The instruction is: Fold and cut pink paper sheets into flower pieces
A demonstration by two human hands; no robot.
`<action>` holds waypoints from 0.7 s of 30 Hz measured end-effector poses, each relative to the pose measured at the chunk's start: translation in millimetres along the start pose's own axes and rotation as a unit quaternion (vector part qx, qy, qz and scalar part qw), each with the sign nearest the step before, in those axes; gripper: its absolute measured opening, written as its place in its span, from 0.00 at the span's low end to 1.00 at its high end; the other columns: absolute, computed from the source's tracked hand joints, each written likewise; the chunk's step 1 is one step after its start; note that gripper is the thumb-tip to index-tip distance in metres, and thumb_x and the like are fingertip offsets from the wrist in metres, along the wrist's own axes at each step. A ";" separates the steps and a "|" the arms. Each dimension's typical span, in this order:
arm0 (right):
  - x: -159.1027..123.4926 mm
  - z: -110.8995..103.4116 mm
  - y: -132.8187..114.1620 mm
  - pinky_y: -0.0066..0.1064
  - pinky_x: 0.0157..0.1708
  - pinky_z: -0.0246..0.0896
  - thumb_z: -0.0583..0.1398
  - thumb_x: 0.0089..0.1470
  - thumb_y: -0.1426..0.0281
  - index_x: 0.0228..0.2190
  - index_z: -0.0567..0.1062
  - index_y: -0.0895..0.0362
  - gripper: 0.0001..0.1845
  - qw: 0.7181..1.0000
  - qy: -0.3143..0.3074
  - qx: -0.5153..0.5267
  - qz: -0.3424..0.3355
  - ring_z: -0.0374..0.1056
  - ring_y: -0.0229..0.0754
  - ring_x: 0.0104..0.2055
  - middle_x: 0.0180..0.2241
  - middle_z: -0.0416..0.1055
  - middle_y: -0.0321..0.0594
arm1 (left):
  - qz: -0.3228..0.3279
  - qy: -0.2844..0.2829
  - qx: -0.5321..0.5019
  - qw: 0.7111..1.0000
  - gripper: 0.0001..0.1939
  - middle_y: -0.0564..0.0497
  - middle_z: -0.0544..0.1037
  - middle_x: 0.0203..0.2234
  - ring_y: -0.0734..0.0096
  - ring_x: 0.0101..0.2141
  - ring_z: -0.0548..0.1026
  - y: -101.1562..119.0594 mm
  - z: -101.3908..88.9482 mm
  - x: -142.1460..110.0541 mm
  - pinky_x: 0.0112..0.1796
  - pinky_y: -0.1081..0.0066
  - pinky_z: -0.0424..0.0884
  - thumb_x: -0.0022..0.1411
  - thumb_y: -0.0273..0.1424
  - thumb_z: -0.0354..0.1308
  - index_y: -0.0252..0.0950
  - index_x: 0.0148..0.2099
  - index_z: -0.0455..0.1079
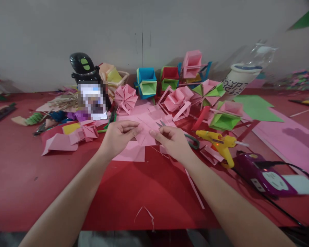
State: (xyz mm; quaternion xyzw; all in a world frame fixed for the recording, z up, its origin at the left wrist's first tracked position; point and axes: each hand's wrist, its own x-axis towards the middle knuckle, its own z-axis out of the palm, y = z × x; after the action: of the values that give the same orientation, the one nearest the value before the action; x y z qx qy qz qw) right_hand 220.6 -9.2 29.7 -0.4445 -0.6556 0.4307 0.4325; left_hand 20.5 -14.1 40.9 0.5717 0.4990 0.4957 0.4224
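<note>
Between my two hands is a pink sheet of folding paper (146, 132) with crease lines showing on it. My left hand (120, 135) pinches its left edge between thumb and fingers. The right edge is pinched by my right hand (172, 139). Scissors (192, 140) with dark green handles lie by my right hand, their blade tips poking out above its fingers. More pink paper (130, 152) lies flat on the table below the held sheet. A yellow glue gun (217, 142) rests to the right, a small orange light on its body.
Folded paper baskets, among them a blue and green one (146, 82), line the wall. A phone (94, 103) leans on a black holder at left. A purple power strip (266, 175) with cables lies right. A white patterned cup (235, 82) stands behind. Paper strips (195, 190) lie in front.
</note>
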 end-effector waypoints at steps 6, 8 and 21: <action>0.3 -1.4 -3.1 0.29 0.28 0.60 0.67 0.55 0.53 0.19 0.73 0.57 0.24 0.999 -0.028 0.033 0.001 0.64 0.36 0.24 0.19 0.71 0.35 | 0.068 0.023 0.038 0.997 0.13 0.52 0.79 0.23 0.74 0.23 0.74 3.5 -2.1 1.6 0.25 0.75 0.76 0.52 0.39 0.73 0.33 0.32 0.80; 1.1 -2.9 -5.0 0.30 0.32 0.63 0.66 0.56 0.55 0.21 0.75 0.58 0.22 0.998 -0.053 0.040 -0.005 0.67 0.37 0.26 0.22 0.73 0.36 | 0.086 0.037 0.053 0.994 0.12 0.52 0.80 0.24 0.75 0.23 0.73 3.2 -3.0 1.8 0.25 0.76 0.74 0.53 0.37 0.72 0.33 0.32 0.80; 3.4 -2.6 4.7 0.31 0.31 0.70 0.68 0.52 0.54 0.24 0.79 0.57 0.19 0.996 -0.025 0.081 0.018 0.70 0.37 0.26 0.24 0.76 0.39 | 0.112 0.050 0.066 0.990 0.05 0.50 0.81 0.27 0.73 0.25 0.76 -3.3 -5.5 5.9 0.28 0.74 0.73 0.60 0.31 0.65 0.33 0.34 0.78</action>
State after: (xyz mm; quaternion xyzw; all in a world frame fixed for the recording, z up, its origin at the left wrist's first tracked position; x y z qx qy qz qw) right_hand 223.3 -4.4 26.5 -0.4089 -0.6211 0.5014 0.4423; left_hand 14.7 -7.8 39.4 0.6251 0.4841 0.5336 0.3001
